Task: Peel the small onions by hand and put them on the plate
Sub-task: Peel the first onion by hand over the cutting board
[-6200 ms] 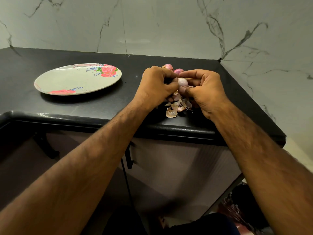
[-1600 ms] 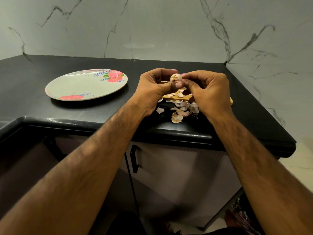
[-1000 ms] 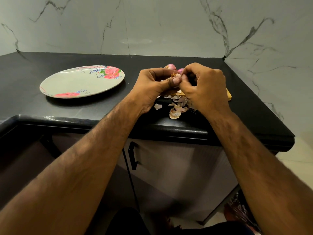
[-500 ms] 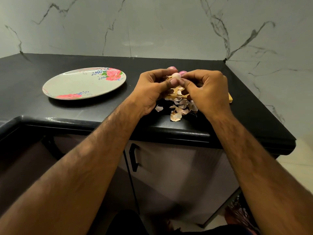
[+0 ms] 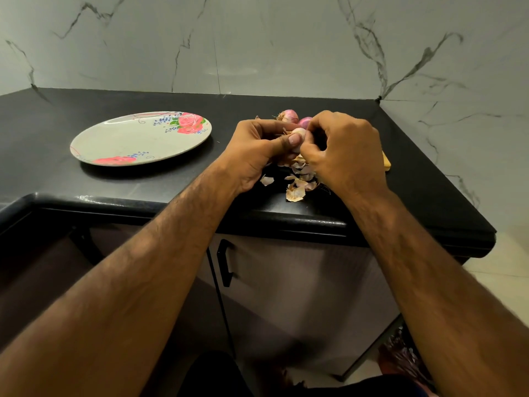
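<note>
Since half a second ago, the right hand (image 5: 343, 147) has been tipped up and rolled over the onion (image 5: 299, 133). More is now seen of the two pink onions (image 5: 287, 116) behind it.

The onion is held up over the counter (image 5: 86, 181), between the two hands. It is to the right of the plate (image 5: 128, 138) and well apart from it. It is gripped by the left hand (image 5: 254, 147), with the thumb pressed on its front and the fingers curled round its back. The right hand's fingers are bent tight, and their tips are pinched on the onion's right side. The onion looks pale.

The pink onions are laid side by side on the counter, just behind the hands. A heap of peels (image 5: 296, 193) is spread under the hands, near the front edge. A bit of a wooden board (image 5: 386, 163) is seen past the right hand.

The plate is set flat on the left part of the counter. Pink roses are painted on it.

The counter is black and shiny, with a rounded edge. The wall (image 5: 257, 44) behind it is pale marble with dark veins, and a corner is made at the right. Under the counter, a cupboard (image 5: 300, 282) with a black handle (image 5: 224, 262) is seen. A pale floor (image 5: 509, 253) is seen at the far right.
</note>
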